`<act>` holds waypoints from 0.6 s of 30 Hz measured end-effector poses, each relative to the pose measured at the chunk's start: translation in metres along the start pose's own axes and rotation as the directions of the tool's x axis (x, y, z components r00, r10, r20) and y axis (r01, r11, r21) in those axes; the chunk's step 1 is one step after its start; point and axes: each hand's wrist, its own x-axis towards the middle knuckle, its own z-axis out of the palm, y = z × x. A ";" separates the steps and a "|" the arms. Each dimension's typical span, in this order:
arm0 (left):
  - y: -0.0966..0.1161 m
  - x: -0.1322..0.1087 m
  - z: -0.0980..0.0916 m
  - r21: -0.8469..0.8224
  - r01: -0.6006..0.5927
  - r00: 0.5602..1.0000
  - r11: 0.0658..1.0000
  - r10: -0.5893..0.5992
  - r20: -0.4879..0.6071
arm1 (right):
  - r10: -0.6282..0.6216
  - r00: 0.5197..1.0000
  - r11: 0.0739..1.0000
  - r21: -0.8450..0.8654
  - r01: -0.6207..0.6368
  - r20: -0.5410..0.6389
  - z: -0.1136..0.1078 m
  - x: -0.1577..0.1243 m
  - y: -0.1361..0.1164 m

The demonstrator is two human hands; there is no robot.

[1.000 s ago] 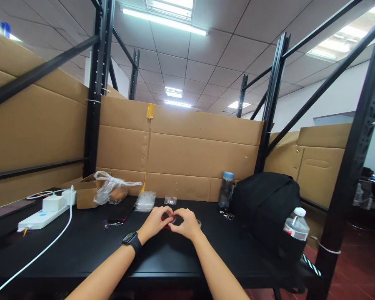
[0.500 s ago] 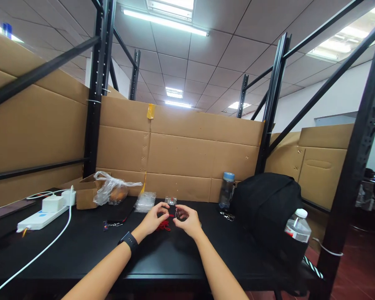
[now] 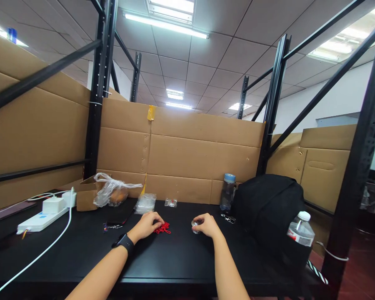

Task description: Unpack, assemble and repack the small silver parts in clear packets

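A loose bundle of red cord (image 3: 163, 228) lies on the black tabletop (image 3: 168, 260). My left hand (image 3: 146, 226), with a dark watch on its wrist, is at the bundle's left side, its fingertips closed on the cord. To the right, my right hand (image 3: 208, 226) pinches a small round, shiny, clear-looking object (image 3: 195, 227) low over the tabletop; its exact kind is too small to make out. Behind the cord sits a small clear packet (image 3: 171, 203) with something silvery in it.
Left are a white power strip (image 3: 39, 221) with cable, a cardboard box (image 3: 86, 198), a tied plastic bag (image 3: 115, 193), a phone-like dark object (image 3: 117, 218) and clear bags (image 3: 145, 203). Right are a blue-capped bottle (image 3: 227, 193), metal clasps (image 3: 228, 218) and a black backpack (image 3: 267, 208).
My hands, close together above the red cord before, have moved apart. The left has come down to the cord; the right has gone right and taken hold of the small round object.
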 end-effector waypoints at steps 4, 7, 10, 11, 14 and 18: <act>0.004 -0.001 -0.003 -0.005 0.022 1.000 1.000 -0.022 0.005 | 0.013 0.999 0.999 0.039 -0.014 0.033 0.000 -0.001 -0.001; 0.006 -0.002 -0.003 -0.031 0.023 1.000 0.999 -0.024 -0.017 | 0.001 0.999 0.999 0.037 -0.003 0.044 -0.004 -0.004 -0.003; 0.012 -0.003 -0.006 -0.079 0.014 0.999 0.997 -0.018 -0.049 | -0.010 1.000 1.000 -0.005 0.010 0.028 -0.006 -0.006 -0.007; 0.017 -0.002 -0.010 -0.111 -0.002 0.997 0.994 -0.007 -0.080 | -0.016 1.000 1.000 -0.019 0.016 0.018 -0.006 -0.007 -0.008; 0.055 -0.002 -0.038 -0.217 -0.126 0.959 0.968 0.063 -0.276 | -0.053 0.998 0.996 -0.075 0.050 -0.031 -0.004 -0.005 -0.014; 0.148 -0.026 -0.108 -0.235 -0.365 0.802 0.901 0.176 -0.571 | -0.108 0.993 0.973 -0.211 0.097 -0.041 0.005 0.002 -0.027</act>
